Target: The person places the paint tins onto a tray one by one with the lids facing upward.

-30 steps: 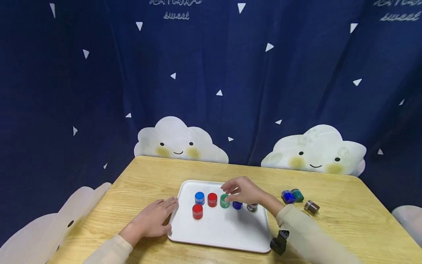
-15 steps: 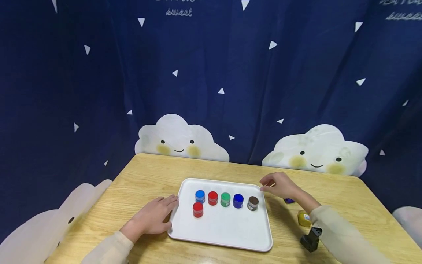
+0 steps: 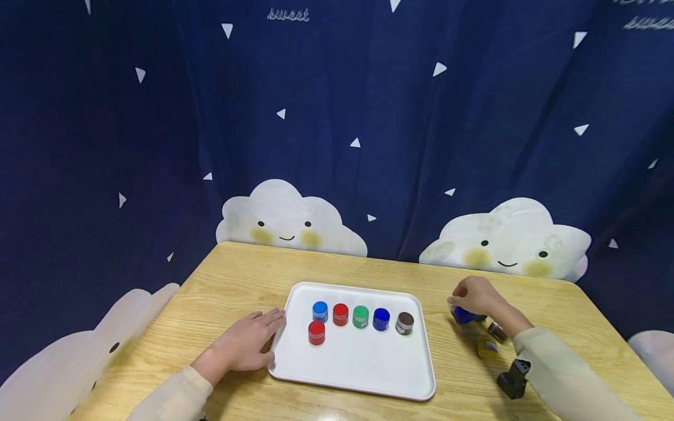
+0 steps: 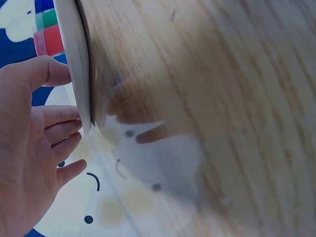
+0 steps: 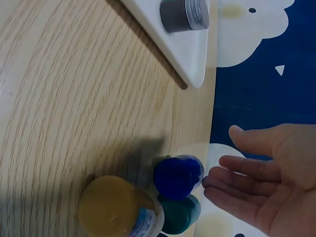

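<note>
A white tray point(image 3: 363, 368) holds several small paint jars. A light blue jar point(image 3: 320, 311), a red jar point(image 3: 340, 314), a green jar point(image 3: 360, 316), a dark blue jar point(image 3: 381, 319) and a brown jar point(image 3: 405, 323) form a row; a second red jar point(image 3: 316, 332) stands in front. My left hand point(image 3: 244, 345) rests at the tray's left edge, fingers extended. To the tray's right, my right hand point(image 3: 478, 295) hovers beside another dark blue jar point(image 5: 177, 177), thumb and fingers apart and holding nothing. Touching that jar is a teal jar point(image 5: 178, 215).
A yellow jar point(image 3: 487, 347) and another brown jar point(image 3: 497, 331) lie on the wooden table point(image 3: 247, 272) near the right forearm. A black device point(image 3: 514, 379) sits at the right wrist. Behind the table hangs a dark blue curtain point(image 3: 316, 117) with cloud prints.
My right hand has moved right, from above the green jar on the tray to the loose jars beside it. My left hand stays at the tray's edge.
</note>
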Available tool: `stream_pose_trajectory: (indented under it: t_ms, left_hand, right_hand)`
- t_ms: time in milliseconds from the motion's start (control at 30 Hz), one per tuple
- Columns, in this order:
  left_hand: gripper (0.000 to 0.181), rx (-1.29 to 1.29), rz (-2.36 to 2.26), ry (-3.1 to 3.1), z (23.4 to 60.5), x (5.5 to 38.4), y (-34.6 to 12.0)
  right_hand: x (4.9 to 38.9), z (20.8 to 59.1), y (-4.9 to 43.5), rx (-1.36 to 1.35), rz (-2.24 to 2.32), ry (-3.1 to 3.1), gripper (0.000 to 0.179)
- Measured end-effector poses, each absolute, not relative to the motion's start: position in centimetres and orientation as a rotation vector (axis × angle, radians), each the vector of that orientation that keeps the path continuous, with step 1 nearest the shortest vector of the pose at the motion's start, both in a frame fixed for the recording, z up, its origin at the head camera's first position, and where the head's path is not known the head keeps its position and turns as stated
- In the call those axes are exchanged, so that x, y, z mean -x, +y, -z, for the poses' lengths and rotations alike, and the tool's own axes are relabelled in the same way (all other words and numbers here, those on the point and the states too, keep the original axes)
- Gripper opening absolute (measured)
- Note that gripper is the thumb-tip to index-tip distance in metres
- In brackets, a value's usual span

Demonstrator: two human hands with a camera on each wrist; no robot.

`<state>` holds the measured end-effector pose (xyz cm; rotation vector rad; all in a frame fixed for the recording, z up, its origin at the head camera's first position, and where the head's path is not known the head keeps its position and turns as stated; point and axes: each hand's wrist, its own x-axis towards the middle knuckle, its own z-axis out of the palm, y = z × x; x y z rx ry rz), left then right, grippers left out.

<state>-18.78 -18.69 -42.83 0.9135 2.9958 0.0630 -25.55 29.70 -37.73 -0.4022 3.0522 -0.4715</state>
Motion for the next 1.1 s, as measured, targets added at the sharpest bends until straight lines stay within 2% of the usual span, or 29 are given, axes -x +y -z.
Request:
stream_pose_trajectory:
  t_ms: [167,400,600,833,1100]
  left_hand:
    - [0.065,-0.926,-0.073,2.993,42.7,18.8,-18.7]
    - [0.065,-0.893,-0.075,2.989,42.6,18.9,-18.6]
    - [0.065,-0.883,-0.08,2.983,42.6,18.9,-18.6]
    - [0.065,-0.877,-0.076,2.986,42.7,18.7,-18.6]
    - [0.065,-0.889,-0.075,2.993,42.7,18.6,-18.5]
  right_hand:
    - [25.5,37.9,30.1,0.337,0.424,3.05,0.022]
    - [25.5,38.3,30.1,0.373,0.426,3.06,0.021]
    - [25.6,38.8,29.8,0.413,0.417,3.054,0.028]
    - [25.7,39.5,29.6,0.465,0.43,3.053,0.025]
    - [25.5,40.0,29.0,0.372,0.452,3.004,0.018]
